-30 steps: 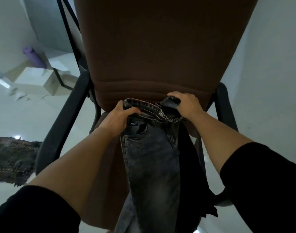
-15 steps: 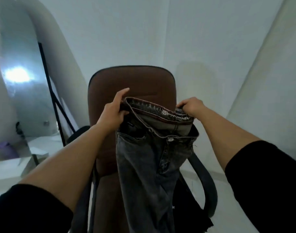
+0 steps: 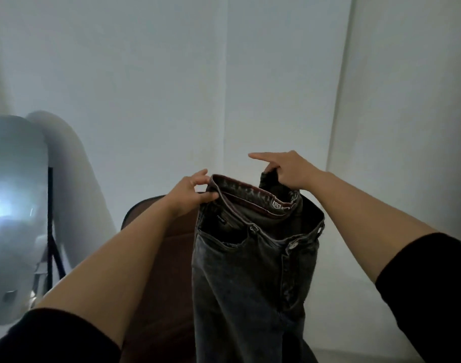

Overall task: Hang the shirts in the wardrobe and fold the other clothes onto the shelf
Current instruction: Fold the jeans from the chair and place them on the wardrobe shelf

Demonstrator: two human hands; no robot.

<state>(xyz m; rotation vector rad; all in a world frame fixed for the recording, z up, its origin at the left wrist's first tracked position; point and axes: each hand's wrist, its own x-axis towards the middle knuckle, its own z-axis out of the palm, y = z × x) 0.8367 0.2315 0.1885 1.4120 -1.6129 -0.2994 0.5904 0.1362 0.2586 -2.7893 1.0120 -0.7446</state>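
currently a pair of dark grey jeans is held up in the air by its waistband, in front of a brown chair whose backrest shows behind and below the left forearm. the left hand is closed on the left side of the waistband, with the thumb on the near face and the fingers curled over the rim. the right hand is closed on the right side of the waistband, the cloth being pinched under the lower fingers while the index finger is stretched out straight and touches nothing. the fly is seen open, with the metal button undone, and the legs hang straight down out of the bottom of the view. black sleeves are pushed up both arms. a black stand and a pale curved shape are seen at the left, against a plain white wall. no wardrobe and no shelf are visible.

the step in hand is judged to be the folding of a garment that is not a shirt; the jeans are raised and spread, and no fold is yet made. for the next move, the two sides of the waistband would need to be brought together so that leg lies on leg, after which the length could be doubled. a flat surface or the shelf would have to be found first, and neither is in view.
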